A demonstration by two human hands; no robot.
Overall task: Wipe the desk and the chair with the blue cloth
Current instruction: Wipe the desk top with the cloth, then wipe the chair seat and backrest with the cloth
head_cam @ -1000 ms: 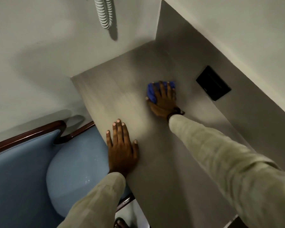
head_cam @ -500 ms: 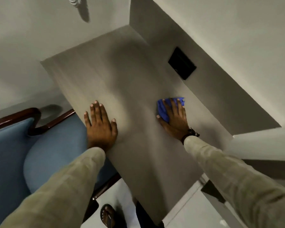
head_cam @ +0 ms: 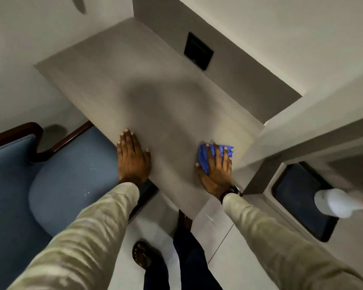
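Observation:
The grey desk (head_cam: 155,97) fills the middle of the head view. My right hand (head_cam: 217,170) presses flat on the blue cloth (head_cam: 204,155) at the desk's near right corner, fingers spread over it. Only the cloth's left and far edges show around the hand. My left hand (head_cam: 132,158) lies flat and empty on the desk's near left edge. The chair (head_cam: 71,170), with blue padding and a dark wooden frame, stands tucked against the desk at the left.
A black socket plate (head_cam: 198,51) sits in the wall panel behind the desk. To the right, a white spray bottle (head_cam: 337,203) with an orange trigger stands on a dark tray (head_cam: 296,191). My feet and white floor tiles show below the desk's edge.
My right hand has dragged the blue cloth from the far middle of the desk toward the near right corner. The left hand has stayed planted on the near left edge.

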